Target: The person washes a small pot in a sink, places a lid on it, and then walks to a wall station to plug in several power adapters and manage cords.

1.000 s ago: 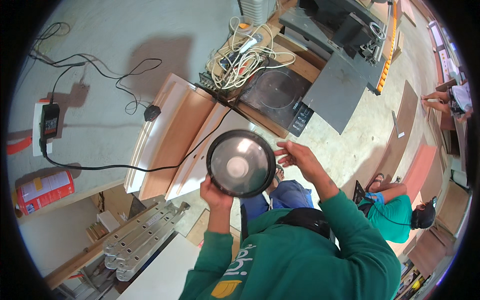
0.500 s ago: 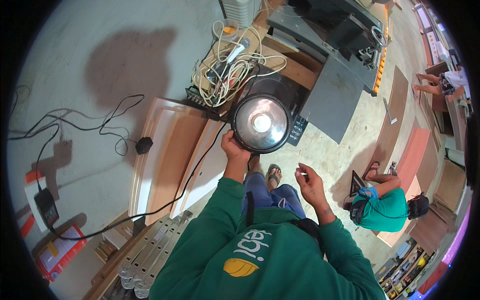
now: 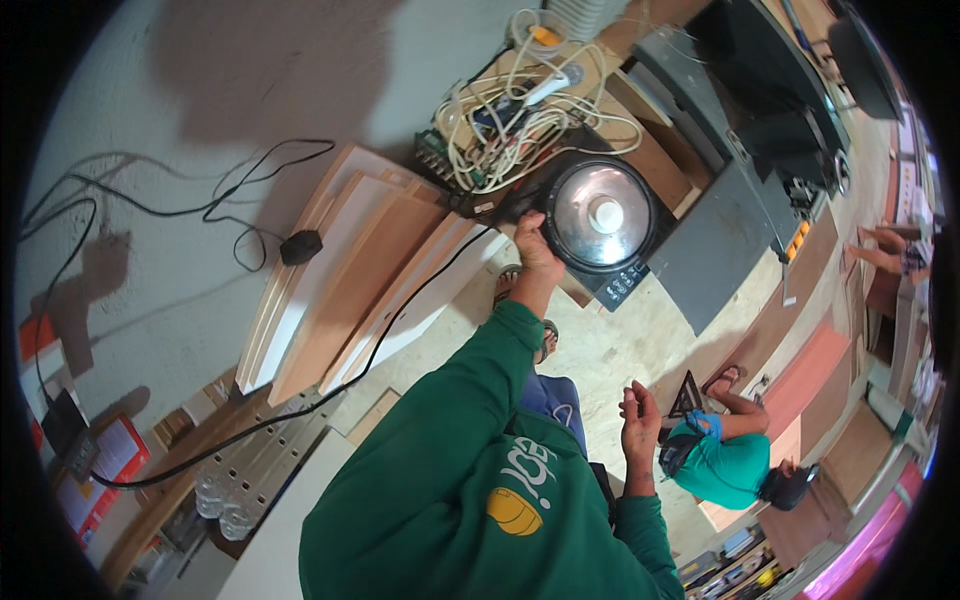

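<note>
A dark round pot (image 3: 648, 235) with a shiny metal lid (image 3: 575, 205) and a pale knob sits over a black induction cooktop (image 3: 622, 290), whose control panel faces me. With my left arm stretched forward, my left hand (image 3: 538, 245) is closed at the pot's near left rim, the thumb up against its side. Whether it grips a handle there is hidden. Lower down, away from the pot, my right hand (image 3: 640, 425) hangs in the air with its fingers curled together. Anything between those fingertips is too small to make out.
Tangled cream cables (image 3: 530, 130) lie just left of the pot. Wooden panels (image 3: 360, 270) lean on the wall, with a black cord (image 3: 350, 385) across them. A grey board (image 3: 710, 250) and machine stand right. A person in green (image 3: 720, 460) crouches at the lower right.
My view has turned, so the pot and cooktop appear farther right and slightly higher. My left arm reaches farther out, its hand still at the pot. My right hand is lower, fingers more curled.
</note>
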Demonstrator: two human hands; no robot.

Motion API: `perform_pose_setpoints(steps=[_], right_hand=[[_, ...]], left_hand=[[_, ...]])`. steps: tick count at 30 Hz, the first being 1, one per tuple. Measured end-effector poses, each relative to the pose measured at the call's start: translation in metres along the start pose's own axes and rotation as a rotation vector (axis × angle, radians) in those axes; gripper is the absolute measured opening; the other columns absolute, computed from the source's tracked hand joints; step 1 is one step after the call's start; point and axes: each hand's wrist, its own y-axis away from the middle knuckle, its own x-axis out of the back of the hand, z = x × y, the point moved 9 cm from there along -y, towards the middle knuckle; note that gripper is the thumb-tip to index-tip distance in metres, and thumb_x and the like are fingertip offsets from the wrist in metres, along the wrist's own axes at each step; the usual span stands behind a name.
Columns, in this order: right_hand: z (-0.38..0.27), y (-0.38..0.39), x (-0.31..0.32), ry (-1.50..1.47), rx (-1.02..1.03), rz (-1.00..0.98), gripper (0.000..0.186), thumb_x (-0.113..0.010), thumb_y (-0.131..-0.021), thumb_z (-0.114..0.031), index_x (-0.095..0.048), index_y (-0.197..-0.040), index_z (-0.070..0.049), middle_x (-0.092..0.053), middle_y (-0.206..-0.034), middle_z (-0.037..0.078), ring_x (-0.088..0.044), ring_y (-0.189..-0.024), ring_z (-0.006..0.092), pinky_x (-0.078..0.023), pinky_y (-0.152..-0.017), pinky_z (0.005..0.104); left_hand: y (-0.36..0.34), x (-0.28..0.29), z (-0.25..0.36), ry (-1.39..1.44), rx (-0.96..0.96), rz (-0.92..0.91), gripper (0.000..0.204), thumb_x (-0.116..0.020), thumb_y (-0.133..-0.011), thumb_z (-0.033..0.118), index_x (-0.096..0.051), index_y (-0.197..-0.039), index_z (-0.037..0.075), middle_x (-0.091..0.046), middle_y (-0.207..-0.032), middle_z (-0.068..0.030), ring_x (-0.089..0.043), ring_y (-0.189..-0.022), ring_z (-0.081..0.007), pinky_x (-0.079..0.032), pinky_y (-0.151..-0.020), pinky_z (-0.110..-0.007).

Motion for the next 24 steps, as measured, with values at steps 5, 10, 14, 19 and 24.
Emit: perform_pose_setpoints(steps=[5,10,14,19,24], right_hand=[[0.016,0.001,0.014,-0.069,-0.016,0.041,0.044,-0.063,-0.101,-0.029,-0.061,-0.131,0.003,-0.069,-0.103,0.009,-0.065,-0.085,0.0146,-0.054,-0.074,0.0293],[0.032,-0.006,0.023,-0.048,-0.02,0.022,0.044,-0.063,-0.101,-0.029,-0.061,-0.131,0.003,-0.07,-0.107,0.01,-0.066,-0.087,0.0151,-0.054,-0.075,0.029],[0.034,-0.006,0.027,0.007,0.007,-0.016,0.048,-0.065,-0.1,-0.032,-0.06,-0.132,0.004,-0.07,-0.107,0.011,-0.066,-0.086,0.0154,-0.054,-0.074,0.0294],[0.057,-0.004,0.035,0.023,0.018,-0.015,0.05,-0.065,-0.1,-0.032,-0.06,-0.133,0.005,-0.069,-0.104,0.009,-0.065,-0.086,0.0144,-0.054,-0.075,0.0289],[0.059,0.003,0.037,0.079,0.033,-0.011,0.049,-0.065,-0.1,-0.033,-0.06,-0.132,0.004,-0.069,-0.101,0.01,-0.066,-0.087,0.0151,-0.055,-0.075,0.0306]], left_hand=[[-0.005,0.015,-0.009,0.001,-0.055,0.111,0.009,-0.062,-0.078,0.017,-0.06,-0.087,0.016,-0.066,-0.095,-0.0011,-0.064,-0.093,-0.0213,-0.051,-0.091,-0.036],[-0.007,0.019,-0.015,0.001,-0.067,0.15,0.011,-0.061,-0.08,0.018,-0.059,-0.09,0.017,-0.062,-0.096,0.0006,-0.061,-0.096,-0.0196,-0.049,-0.093,-0.034],[-0.012,0.028,-0.003,-0.116,-0.147,0.102,0.008,-0.06,-0.082,0.019,-0.058,-0.09,0.017,-0.058,-0.096,0.0018,-0.057,-0.099,-0.0191,-0.044,-0.095,-0.033],[0.007,0.023,0.027,-0.547,-0.098,0.163,0.016,-0.061,-0.088,0.027,-0.064,-0.094,0.012,-0.06,-0.086,-0.001,-0.057,-0.075,-0.0142,-0.05,-0.069,-0.032],[0.067,-0.003,0.121,-1.397,-0.768,0.35,0.014,-0.059,-0.092,0.016,-0.067,-0.093,0.004,-0.072,-0.094,-0.0165,-0.07,-0.088,-0.0324,-0.054,-0.077,-0.04]])
